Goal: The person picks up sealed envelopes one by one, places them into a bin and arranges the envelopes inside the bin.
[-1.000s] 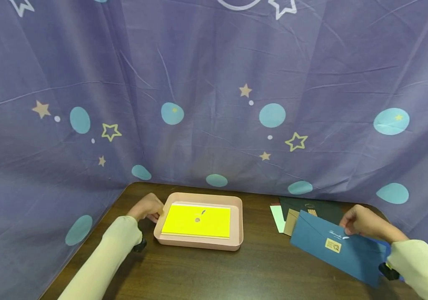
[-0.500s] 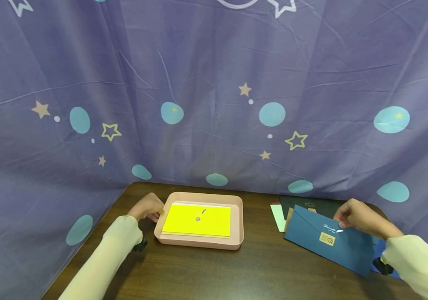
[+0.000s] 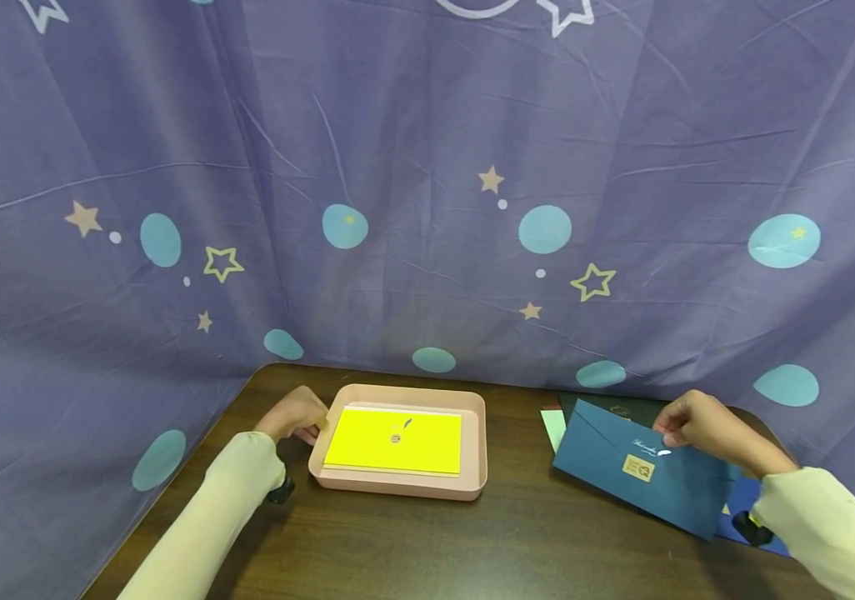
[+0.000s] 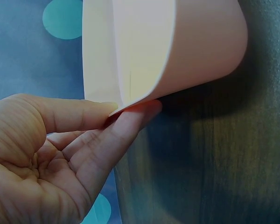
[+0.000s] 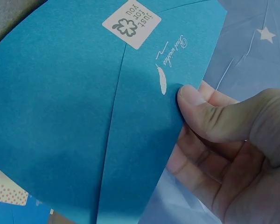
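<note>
My right hand pinches the upper edge of a teal-blue envelope, thumb on the front and fingers behind. In the right wrist view the envelope shows a clover sticker, white script and a feather print. The envelope is tilted and held over other stationery at the table's right side. My left hand pinches the left wall of a pink tray; the left wrist view shows the thumb on the inside of its wall and fingers outside. A bright yellow envelope lies in the tray on paler paper.
Behind the teal-blue envelope lie a dark green envelope, a pale mint sheet and a royal-blue envelope, all partly hidden. A patterned curtain hangs close behind the brown wooden table.
My right hand has moved left and slightly up with the teal-blue envelope, covering the kraft-brown envelope and showing more of the royal-blue one. The left hand and tray have stayed put.
</note>
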The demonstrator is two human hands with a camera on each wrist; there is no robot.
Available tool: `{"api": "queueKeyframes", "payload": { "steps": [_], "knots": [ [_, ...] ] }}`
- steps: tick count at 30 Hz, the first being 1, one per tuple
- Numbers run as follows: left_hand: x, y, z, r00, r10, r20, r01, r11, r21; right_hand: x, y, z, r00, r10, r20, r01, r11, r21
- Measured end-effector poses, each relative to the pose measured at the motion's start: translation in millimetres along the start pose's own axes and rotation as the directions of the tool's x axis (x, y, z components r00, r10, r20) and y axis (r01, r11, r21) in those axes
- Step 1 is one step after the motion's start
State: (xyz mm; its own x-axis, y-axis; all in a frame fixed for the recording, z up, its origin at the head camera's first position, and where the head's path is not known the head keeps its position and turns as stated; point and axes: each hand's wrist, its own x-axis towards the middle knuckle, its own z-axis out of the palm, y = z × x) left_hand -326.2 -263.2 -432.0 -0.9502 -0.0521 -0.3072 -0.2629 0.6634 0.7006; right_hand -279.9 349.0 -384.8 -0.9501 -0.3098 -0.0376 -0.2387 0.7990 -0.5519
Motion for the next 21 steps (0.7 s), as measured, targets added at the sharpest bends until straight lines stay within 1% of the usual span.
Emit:
{"api": "queueKeyframes", "payload": {
  "steps": [6, 11, 14, 18, 21],
  "knots": [
    [0.2, 0.0, 0.7, 1.0, 0.003, -0.001, -0.003, 1.0, -0.008, 0.9, -3.5, 1.3, 1.0, 0.009, -0.017, -0.008, 0.999, 0.036],
    [0.2, 0.6, -0.1, 1.0, 0.005, -0.003, -0.005, 1.0, 0.001, 1.2, -4.9, 1.9, 0.998, 0.03, -0.059, -0.025, 0.996, 0.081],
    [0.3, 0.9, -0.5, 1.0, 0.001, -0.003, -0.001, 1.0, 0.0, 2.1, -6.1, 3.6, 0.996, 0.052, -0.078, -0.039, 0.987, 0.159],
    [0.2, 0.9, 0.0, 1.0, 0.0, 0.0, 0.0, 1.0, -0.003, 4.4, -8.8, 5.6, 0.992, 0.075, -0.102, -0.044, 0.96, 0.276],
    [-0.3, 1.0, -0.1, 1.0, 0.008, 0.002, -0.008, 1.0, -0.004, 6.9, -11.3, 5.6, 0.987, 0.072, -0.14, -0.028, 0.956, 0.291]
  ]
}}
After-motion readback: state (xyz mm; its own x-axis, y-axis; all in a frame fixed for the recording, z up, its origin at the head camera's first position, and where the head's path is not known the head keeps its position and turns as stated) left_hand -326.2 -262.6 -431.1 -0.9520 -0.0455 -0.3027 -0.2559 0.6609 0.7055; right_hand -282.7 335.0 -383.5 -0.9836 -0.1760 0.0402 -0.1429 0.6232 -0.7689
